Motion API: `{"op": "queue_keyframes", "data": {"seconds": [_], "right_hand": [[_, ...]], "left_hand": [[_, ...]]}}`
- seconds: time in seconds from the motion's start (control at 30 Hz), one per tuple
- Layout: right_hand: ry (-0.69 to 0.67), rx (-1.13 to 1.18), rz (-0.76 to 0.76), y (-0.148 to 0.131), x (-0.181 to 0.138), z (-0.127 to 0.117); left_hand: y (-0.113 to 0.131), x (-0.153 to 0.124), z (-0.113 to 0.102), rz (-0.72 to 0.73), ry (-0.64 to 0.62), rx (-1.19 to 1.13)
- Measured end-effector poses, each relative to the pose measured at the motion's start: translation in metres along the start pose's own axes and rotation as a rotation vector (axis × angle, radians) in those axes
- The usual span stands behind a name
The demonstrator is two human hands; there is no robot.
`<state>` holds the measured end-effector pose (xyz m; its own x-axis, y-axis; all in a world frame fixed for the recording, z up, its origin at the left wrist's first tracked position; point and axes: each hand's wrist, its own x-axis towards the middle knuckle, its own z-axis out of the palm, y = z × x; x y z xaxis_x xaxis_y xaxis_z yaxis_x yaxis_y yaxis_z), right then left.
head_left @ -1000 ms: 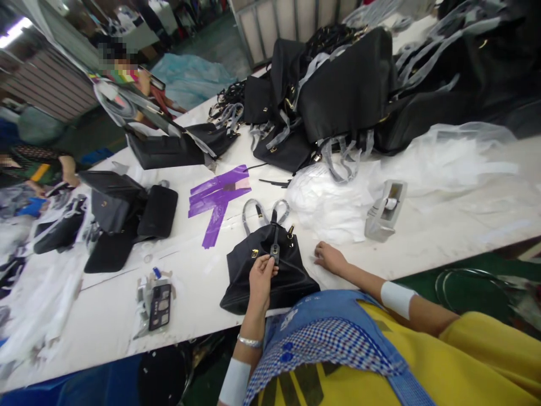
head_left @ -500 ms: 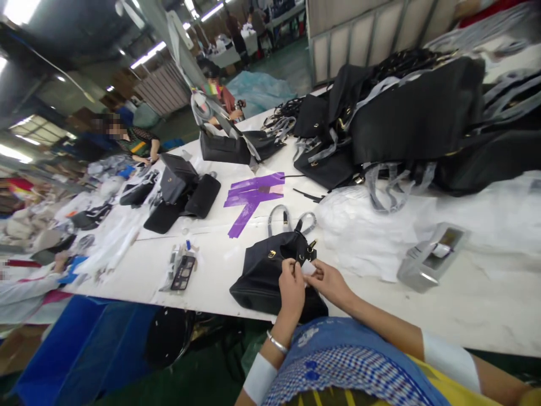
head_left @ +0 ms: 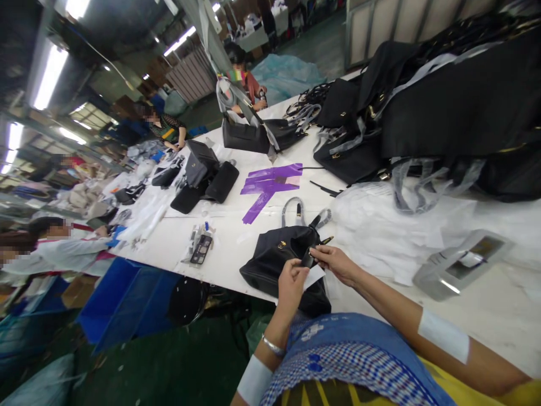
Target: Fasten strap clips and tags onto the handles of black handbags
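Observation:
A black handbag (head_left: 264,256) with a gold clasp lies on the white table right in front of me, its plastic-wrapped handles (head_left: 291,204) standing up behind. Over its right part, my left hand (head_left: 291,285) is closed with the thumb and fingers on a small black tab (head_left: 307,259). My right hand (head_left: 338,264) pinches the upper end of that same tab. Below the tab, a white paper piece (head_left: 313,276) shows against the bag beside my left fingers. Whether the paper is attached to the tab, I cannot tell.
Black bags (head_left: 456,107) are piled at the right, above white wrapping sheets (head_left: 380,225). A grey tape dispenser (head_left: 462,265) stands nearer. Purple tape (head_left: 270,186) sticks to the table (head_left: 228,242). Left lie a small packet (head_left: 200,248) and more black bags (head_left: 207,175). Co-workers sit along the far left.
The white paper has moved from between my fingers to below them, and a black tab now shows between my hands. The whole view has shifted with my head.

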<state>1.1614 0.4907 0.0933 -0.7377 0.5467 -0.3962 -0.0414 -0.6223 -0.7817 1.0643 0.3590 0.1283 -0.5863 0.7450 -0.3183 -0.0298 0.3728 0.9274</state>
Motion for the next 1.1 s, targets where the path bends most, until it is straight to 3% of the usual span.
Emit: {"op": "queue_keyframes", "data": {"seconds": [0.13, 0.43, 0.87, 1.1], "right_hand": [[0.122, 0.151, 0.006, 0.003, -0.005, -0.006], [0.093, 0.189, -0.001, -0.002, -0.018, -0.006], [0.082, 0.229, -0.012, 0.000, -0.021, -0.001], [0.105, 0.112, -0.063, 0.004, -0.020, 0.000]], "left_hand": [[0.004, -0.010, -0.007, -0.117, -0.114, -0.115], [0.009, -0.014, -0.014, -0.103, -0.051, 0.050], [0.009, -0.011, -0.010, -0.166, -0.048, -0.032], [0.011, -0.011, -0.007, -0.170, -0.043, -0.057]]}}
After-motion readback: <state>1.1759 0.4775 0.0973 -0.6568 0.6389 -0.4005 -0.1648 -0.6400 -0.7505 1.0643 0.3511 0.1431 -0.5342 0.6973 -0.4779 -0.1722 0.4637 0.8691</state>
